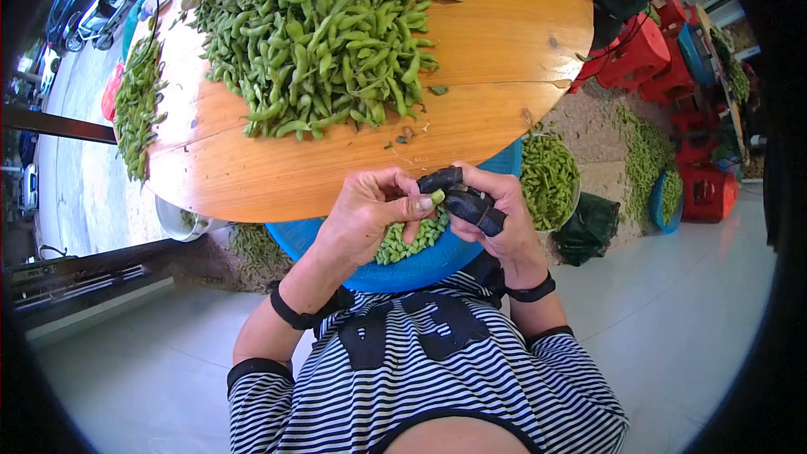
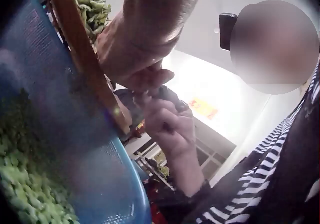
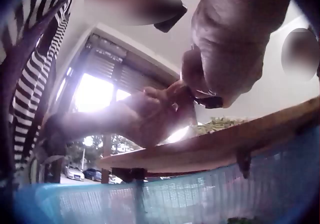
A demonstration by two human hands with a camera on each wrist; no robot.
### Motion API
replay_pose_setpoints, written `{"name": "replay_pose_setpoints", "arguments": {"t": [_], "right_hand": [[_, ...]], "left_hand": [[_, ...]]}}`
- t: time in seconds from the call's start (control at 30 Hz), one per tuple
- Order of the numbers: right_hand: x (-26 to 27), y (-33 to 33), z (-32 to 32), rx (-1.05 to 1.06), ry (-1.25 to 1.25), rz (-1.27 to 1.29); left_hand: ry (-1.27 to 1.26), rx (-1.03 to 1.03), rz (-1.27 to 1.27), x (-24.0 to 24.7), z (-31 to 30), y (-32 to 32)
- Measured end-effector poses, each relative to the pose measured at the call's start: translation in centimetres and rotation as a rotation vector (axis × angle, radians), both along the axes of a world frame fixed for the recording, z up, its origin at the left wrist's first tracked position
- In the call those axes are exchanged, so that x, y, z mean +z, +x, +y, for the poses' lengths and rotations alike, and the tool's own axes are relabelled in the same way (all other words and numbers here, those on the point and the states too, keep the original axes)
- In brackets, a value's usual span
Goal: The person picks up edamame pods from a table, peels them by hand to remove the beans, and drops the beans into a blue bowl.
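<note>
In the head view the left hand (image 1: 366,217) pinches a small green pod (image 1: 437,196) between thumb and forefinger. The right hand (image 1: 502,206), its fingers wrapped in black coverings (image 1: 475,208), is curled at the pod's other side, touching it. Both hands are over a blue basket (image 1: 315,254) of shelled green beans (image 1: 402,245). A large heap of pods (image 1: 315,42) lies on the round wooden table (image 1: 336,164). The left wrist view shows the left hand (image 2: 145,49) against the right hand (image 2: 172,126). Fingers hide most of the pod in both wrist views.
More pods (image 1: 139,113) lie at the table's left edge. A tub of pods (image 1: 548,183) stands right of the basket, near a dark green bag (image 1: 588,229). Red stools (image 1: 639,55) and pods on the floor (image 1: 646,151) are farther right. A white bucket (image 1: 181,220) stands at left.
</note>
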State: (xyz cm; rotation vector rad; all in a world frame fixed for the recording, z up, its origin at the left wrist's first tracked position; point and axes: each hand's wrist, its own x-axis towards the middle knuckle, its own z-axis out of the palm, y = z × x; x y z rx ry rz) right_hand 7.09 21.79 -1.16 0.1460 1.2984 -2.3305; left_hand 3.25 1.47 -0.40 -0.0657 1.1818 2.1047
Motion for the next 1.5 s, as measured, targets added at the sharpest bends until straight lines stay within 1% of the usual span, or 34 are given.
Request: {"name": "replay_pose_setpoints", "arguments": {"t": [0.13,0.2,0.23,0.3,0.33,0.4,0.43,0.5,0.53,0.6,0.63,0.7,0.73,0.8,0.83,0.9,0.93,1.0,1.03,1.1,1.13,1.2,1.23,1.3,1.33,1.4,1.43,1.47,1.5], "right_hand": [[0.9,0.1,-0.9,-0.041,0.087,0.069],[0.9,-0.2,-1.5,-0.143,0.715,0.693],[1.0,-0.1,-1.7,-0.144,0.716,0.692],[1.1,0.2,-1.9,-0.184,0.826,0.751],[1.0,0.2,-1.8,-0.184,0.827,0.751],[0.6,0.1,-1.7,-0.153,0.793,0.693],[0.6,0.2,-1.7,-0.151,0.794,0.694],[0.5,0.4,-2.0,-0.107,0.361,0.283],[0.5,0.5,-2.2,-0.104,0.360,0.285],[0.5,0.6,-2.6,-0.126,0.339,0.251],[0.6,0.7,-2.8,-0.124,0.340,0.250],[0.7,0.9,-3.2,-0.208,0.484,0.299],[0.7,0.8,-3.1,-0.207,0.485,0.299],[0.6,0.8,-3.0,-0.200,0.476,0.325],[0.5,0.8,-3.0,-0.197,0.476,0.325],[0.4,0.9,-3.1,-0.187,0.594,0.392],[0.3,0.9,-3.1,-0.185,0.594,0.392],[0.3,0.9,-3.2,-0.200,0.585,0.377],[0.2,0.9,-3.1,-0.201,0.586,0.377],[0.0,0.9,-2.9,-0.170,0.569,0.324],[0.2,0.8,-3.0,-0.169,0.570,0.325],[0.5,0.7,-3.2,-0.219,1.076,0.973],[0.4,0.8,-3.5,-0.216,1.074,0.973],[0.0,1.2,-4.3,-0.288,1.141,1.158],[0.1,1.5,-4.2,-0.238,1.197,1.176],[-0.5,1.6,-4.2,-0.224,1.209,1.169],[-0.7,1.7,-4.3,-0.208,1.220,1.164],[-0.4,1.4,-4.4,-0.203,1.218,1.167],[0.1,0.9,-4.6,-0.275,1.193,1.140]], "left_hand": [[0.004,0.024,0.040,0.5,0.7,0.7],[-0.169,0.121,0.123,1.7,1.5,1.3],[-0.168,0.119,0.123,1.3,1.4,1.5],[-0.321,0.090,0.290,0.2,1.1,1.7],[-0.320,0.090,0.290,0.2,1.0,1.8],[-0.444,0.057,0.383,0.1,0.8,1.9],[-0.443,0.059,0.383,-0.1,0.6,2.0],[-0.512,0.034,0.474,-0.7,0.1,1.9],[-0.514,0.038,0.474,-0.8,0.1,2.0],[-0.554,0.132,0.566,-0.9,0.6,2.2],[-0.554,0.134,0.565,-0.9,0.7,2.3],[-0.521,0.150,0.583,-0.7,0.9,2.4],[-0.519,0.150,0.583,-0.8,1.2,2.6],[-0.453,0.249,0.632,-1.0,1.8,2.9],[-0.453,0.251,0.632,-1.2,1.5,3.0],[-0.557,0.161,0.689,-1.6,0.6,3.0],[-0.557,0.163,0.688,-1.6,0.4,2.9],[-0.656,0.157,0.787,-1.2,0.2,2.6],[-0.655,0.157,0.787,-1.2,0.1,2.4],[-0.319,0.118,0.378,-1.1,-0.1,2.1],[-0.319,0.119,0.378,-1.0,-0.3,1.8],[-0.099,0.072,0.135,-0.9,-0.8,1.5],[-0.100,0.075,0.134,-0.8,-0.8,1.5],[0.037,0.075,0.039,-0.7,-0.8,1.5],[0.037,0.075,0.039,-0.7,-0.7,1.6],[0.025,0.141,-0.070,-0.8,-0.3,1.9],[0.025,0.144,-0.073,-0.7,0.0,2.1],[0.070,0.185,-0.110,-0.5,0.4,2.2],[0.114,0.224,-0.146,-0.4,0.7,2.2]]}}
